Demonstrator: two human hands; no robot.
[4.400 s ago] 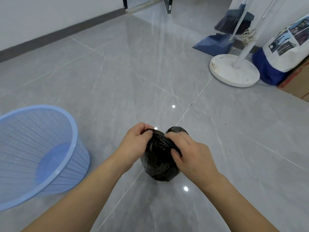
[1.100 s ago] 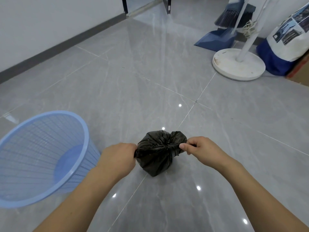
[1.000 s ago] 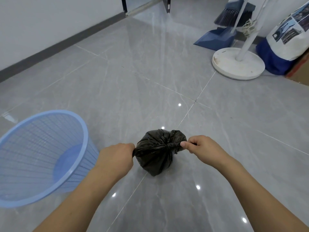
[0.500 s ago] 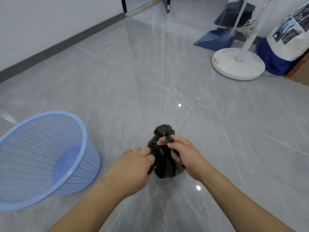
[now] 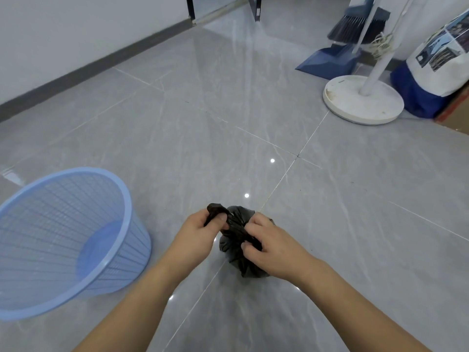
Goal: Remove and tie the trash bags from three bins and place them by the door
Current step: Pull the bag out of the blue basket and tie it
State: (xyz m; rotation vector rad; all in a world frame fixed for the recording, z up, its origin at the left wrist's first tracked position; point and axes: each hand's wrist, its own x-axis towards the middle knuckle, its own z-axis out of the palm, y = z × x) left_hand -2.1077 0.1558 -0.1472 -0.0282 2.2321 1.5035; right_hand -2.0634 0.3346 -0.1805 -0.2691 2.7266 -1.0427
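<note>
On the floor, both hands point(image 5: 195, 237) point(image 5: 270, 246) pinch the black bag point(image 5: 237, 231).

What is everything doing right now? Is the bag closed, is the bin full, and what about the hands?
Bag: black, on the floor, neck bunched up and gripped by both hands.
Left hand: pinching one end of the bag's top.
Right hand: fingers curled round the bag's neck.
Bin: blue, upright, no liner, nothing inside.
Broom: standing in its dustpan.
Fan base: flat on the floor.
</note>
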